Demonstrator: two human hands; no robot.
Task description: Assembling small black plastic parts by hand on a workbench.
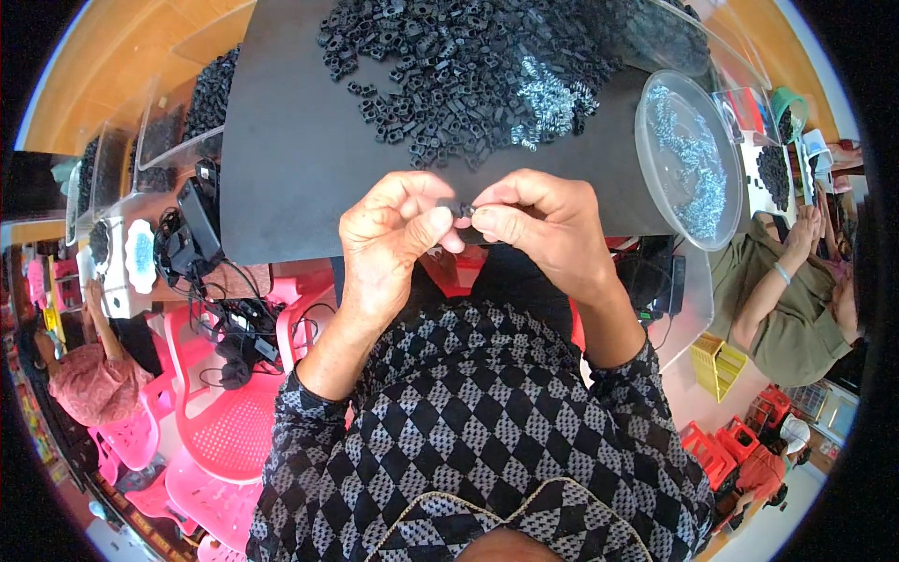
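Currently, both hands are meeting in front of the person's chest, just over the near edge of the dark bench (pixel 281 140). The left hand (pixel 386 229) is pinching a small black part (pixel 462 212) from one side, its thumb and forefinger closing around it, while the right hand (pixel 552 225) is gripping the other side between thumb and fingertips. Fingers are partly hiding the part, so its exact shape is staying unclear.

Beyond the hands, a broad heap of black pieces (pixel 421 84) is covering the far middle of the bench, and a cluster of silvery springs (pixel 552 103) is lying on its right portion. Farther right, a round clear tray (pixel 653 169) is holding more springs, scattered in a loose band. On the left, clear bins are standing beside the bench, holding more black pieces.

Pink chairs (pixel 229 426) are standing at the lower left, near a tangle of black cables (pixel 248 318). At the right, a co-worker in olive clothing (pixel 782 309) is sitting near a yellow crate (pixel 716 365).
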